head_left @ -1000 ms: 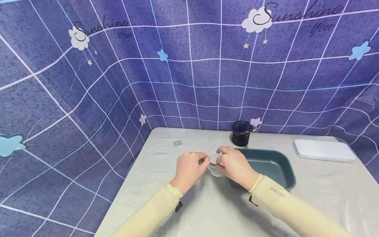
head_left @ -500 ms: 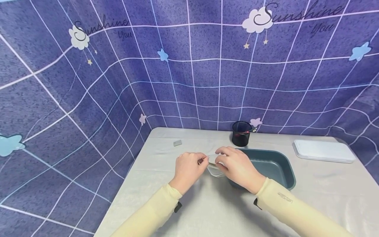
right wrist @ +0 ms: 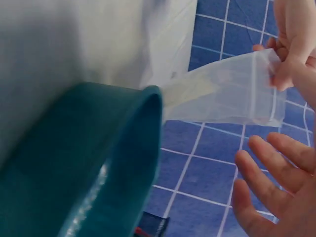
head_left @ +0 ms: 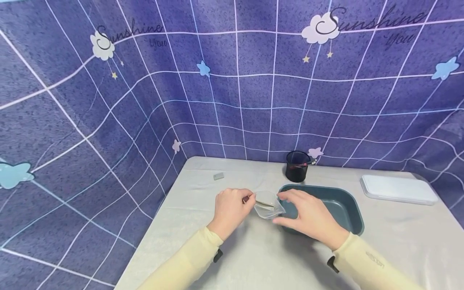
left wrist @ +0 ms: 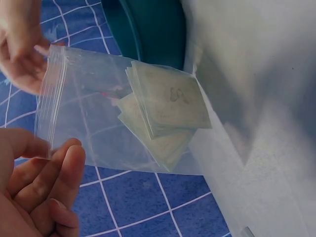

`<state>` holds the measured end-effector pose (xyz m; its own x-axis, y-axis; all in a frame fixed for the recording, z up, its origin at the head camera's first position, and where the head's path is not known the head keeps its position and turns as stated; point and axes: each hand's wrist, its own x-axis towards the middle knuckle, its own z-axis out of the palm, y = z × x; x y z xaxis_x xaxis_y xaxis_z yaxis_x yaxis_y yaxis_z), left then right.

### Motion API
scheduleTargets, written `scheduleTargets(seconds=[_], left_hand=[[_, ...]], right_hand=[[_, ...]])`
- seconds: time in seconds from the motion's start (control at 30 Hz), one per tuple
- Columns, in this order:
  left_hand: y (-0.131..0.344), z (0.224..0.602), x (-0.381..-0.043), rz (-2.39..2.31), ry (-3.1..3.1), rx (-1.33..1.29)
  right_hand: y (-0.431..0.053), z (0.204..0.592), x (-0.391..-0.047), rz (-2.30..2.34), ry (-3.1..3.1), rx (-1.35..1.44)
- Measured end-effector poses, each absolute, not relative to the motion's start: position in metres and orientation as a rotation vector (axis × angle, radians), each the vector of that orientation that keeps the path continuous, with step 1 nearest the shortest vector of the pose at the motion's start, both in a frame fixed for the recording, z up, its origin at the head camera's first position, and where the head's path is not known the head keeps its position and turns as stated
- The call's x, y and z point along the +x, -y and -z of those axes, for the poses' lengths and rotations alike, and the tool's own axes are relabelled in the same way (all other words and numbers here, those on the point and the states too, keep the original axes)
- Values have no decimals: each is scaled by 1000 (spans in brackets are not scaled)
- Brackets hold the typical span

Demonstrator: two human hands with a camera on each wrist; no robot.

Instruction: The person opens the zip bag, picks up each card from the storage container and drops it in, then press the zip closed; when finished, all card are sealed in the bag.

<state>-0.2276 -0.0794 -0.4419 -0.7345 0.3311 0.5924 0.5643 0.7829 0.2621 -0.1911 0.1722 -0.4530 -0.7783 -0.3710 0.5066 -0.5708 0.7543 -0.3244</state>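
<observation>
My left hand [head_left: 231,209] pinches one end of the zip edge of a clear zip bag [left wrist: 101,123] between thumb and finger. Several thin, pale yellowish square pieces [left wrist: 173,98] lie overlapping inside, toward the bag's bottom; the top one bears a dark mark. At the bag's right side in the head view, my right hand [head_left: 309,213] has thumb and fingers spread apart, with nothing held between them. From the right wrist view, its fingers [right wrist: 271,168] are extended just below the bag. A dark teal basin [head_left: 326,187] stands beneath and behind this hand.
Behind the basin is a black cup [head_left: 296,174] with a red and black item leaning in it. A flat white case [head_left: 398,189] lies at the right, and a small grey block [head_left: 218,176] at the back left. A blue grid-patterned curtain [head_left: 253,92] surrounds the table.
My right hand has come off the bag, moving right and spreading its fingers. More of the bag and its contents now shows. My left hand keeps its pinch in nearly the same place.
</observation>
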Motion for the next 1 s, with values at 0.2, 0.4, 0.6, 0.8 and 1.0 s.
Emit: scheduleTargets(seconds=[0.2,0.4,0.6,0.8,1.0], left_hand=[[81,442,-228,611,2432,-643],[87,444,-230,673,2404,-616],[103,453,-229,920,2358,-541],[119,468,-227,1399,2295,-534],[125,477,-228,1815,2218,-556]], right_hand=[[-168,466,-196,-614,2529,751],[-166,471,-204,-636,2372,734],[-156,469,-208,-885,2341,688],[-140,464,-207,-1286,2332,606],[-133,464,-208,-1539,2308,497]])
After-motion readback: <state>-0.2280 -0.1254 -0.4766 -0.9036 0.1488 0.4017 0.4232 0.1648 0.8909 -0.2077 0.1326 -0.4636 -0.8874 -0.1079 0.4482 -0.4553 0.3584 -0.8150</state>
